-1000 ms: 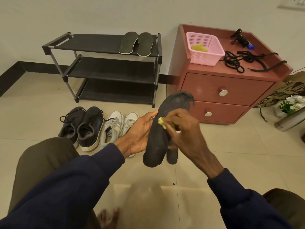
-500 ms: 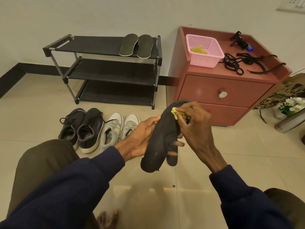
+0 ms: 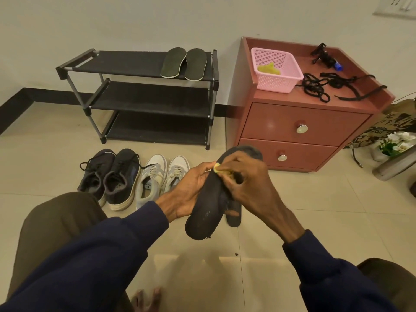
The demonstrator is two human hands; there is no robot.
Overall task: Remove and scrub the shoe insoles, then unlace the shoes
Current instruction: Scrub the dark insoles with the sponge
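Insole [image 3: 208, 208]: dark and frayed at the heel, held toe-up in the air between both hands, above the floor.
Left hand [image 3: 191, 190]: grips the insole's left edge, thumb on the front face, fingers curled behind.
Right hand [image 3: 249, 185]: fingers bunched, pinching a yellow pad [image 3: 217, 169] against the insole's upper front, just beside the left thumb tip.
Second insole [image 3: 234, 218]: only its worn heel end shows, below the right fingers and behind the first; what holds it I cannot tell.
Floor [image 3: 45, 154]: pale glossy tiles under the hands, with a dark crumb lying below the insole's heel.
Black shoes [image 3: 112, 176]: laced, on the floor well left of the left fingers.
White shoes [image 3: 159, 176]: laced, between the black pair and the left fingers.
Shoe rack [image 3: 144, 104]: three dark shelves beyond the shoes, against the wall; two green-grey insoles [image 3: 184, 63] lie on top.
Cabinet [image 3: 292, 122]: reddish, two drawers, beyond the right fingers.
Pink basket [image 3: 276, 70]: on the cabinet top, with something yellow inside.
Black laces [image 3: 324, 86]: loose, right of the basket.
Wall [image 3: 135, 23]: plain, pale, with a black skirting.
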